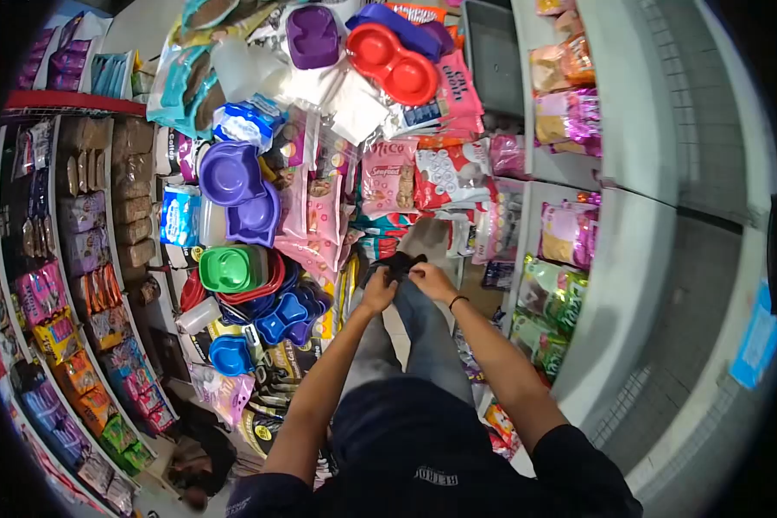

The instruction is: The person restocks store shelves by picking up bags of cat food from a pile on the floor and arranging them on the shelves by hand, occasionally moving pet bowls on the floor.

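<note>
Handling the small, crumpled black item [399, 262], likely cloth or plastic, calls for even pinches: the left hand [378, 290] and right hand [432, 283] both seem to grasp it, over the grey trouser legs [423, 326]; working clear of the pink plastic packet [387, 180] should prevent snagging.

Fingers [417, 270] partly hide a black item [402, 260], its kind unclear; print on lower-left green packets [133, 457] is too small to read.

Plastic bowls [282, 318] and pink bags [324, 216] crowd the space left of the hands [433, 283]; shelved packets [548, 298] bound the right, with a narrow strip of floor [396, 335] between the legs [426, 321].
</note>
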`<state>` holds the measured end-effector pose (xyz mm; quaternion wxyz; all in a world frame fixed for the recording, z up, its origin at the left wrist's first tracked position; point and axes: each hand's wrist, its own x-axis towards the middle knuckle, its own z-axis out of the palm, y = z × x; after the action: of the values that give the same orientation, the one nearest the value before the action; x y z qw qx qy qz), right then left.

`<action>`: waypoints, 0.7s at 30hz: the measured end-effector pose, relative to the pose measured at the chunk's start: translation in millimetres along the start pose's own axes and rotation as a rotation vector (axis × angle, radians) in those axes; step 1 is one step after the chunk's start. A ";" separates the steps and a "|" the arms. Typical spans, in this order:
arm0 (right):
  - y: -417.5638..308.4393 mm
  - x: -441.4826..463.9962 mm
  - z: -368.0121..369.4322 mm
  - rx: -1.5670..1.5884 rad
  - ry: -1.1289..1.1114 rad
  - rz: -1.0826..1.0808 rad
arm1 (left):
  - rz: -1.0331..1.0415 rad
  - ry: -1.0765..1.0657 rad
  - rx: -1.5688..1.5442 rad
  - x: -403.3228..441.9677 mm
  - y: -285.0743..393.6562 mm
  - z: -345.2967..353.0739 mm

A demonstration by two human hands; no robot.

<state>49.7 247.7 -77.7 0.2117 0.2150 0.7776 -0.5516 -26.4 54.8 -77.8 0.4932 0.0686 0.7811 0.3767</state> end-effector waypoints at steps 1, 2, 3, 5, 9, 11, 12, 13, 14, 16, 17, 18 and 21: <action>14.5 17.0 1.5 -0.001 0.027 0.039 | 0.044 0.079 -0.020 23.5 -14.3 3.7; 30.2 40.3 -1.2 -0.009 0.056 0.073 | 0.095 0.162 -0.043 54.3 -26.4 7.7; 46.7 67.6 -3.7 -0.021 0.082 0.103 | 0.148 0.251 -0.067 87.5 -39.4 9.8; 94.2 125.0 7.8 0.007 0.279 -0.005 | 0.280 0.413 -0.054 151.7 -57.2 7.1; 112.2 214.9 4.7 -0.068 0.382 -0.071 | 0.279 0.542 0.127 264.7 -71.0 -7.0; 111.2 239.5 13.1 -0.084 0.391 -0.014 | 0.221 0.605 0.115 285.6 -68.1 -1.1; 111.6 249.0 21.5 -0.103 0.457 0.010 | 0.167 0.672 0.104 290.1 -60.7 -0.5; 111.8 256.4 29.4 -0.124 0.520 0.033 | 0.110 0.742 0.092 294.7 -58.1 2.0; 110.4 262.5 35.3 -0.145 0.580 0.054 | 0.107 0.740 0.096 297.2 -54.2 3.6; 100.3 266.7 41.7 -0.157 0.588 0.124 | 0.018 0.813 0.142 298.6 -51.7 9.6; 93.8 265.2 42.6 -0.175 0.597 0.190 | -0.027 0.848 0.164 295.4 -49.8 10.9; 87.7 263.3 40.2 -0.193 0.609 0.252 | -0.027 0.845 0.166 293.1 -49.7 10.4; 69.4 248.0 27.2 -0.202 0.491 0.313 | -0.215 0.735 0.268 285.9 -44.0 4.3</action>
<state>-111.3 267.5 -279.6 0.1200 0.4372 0.8137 -0.3638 -155.4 162.8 -313.1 0.2045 -0.0887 0.9503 0.2173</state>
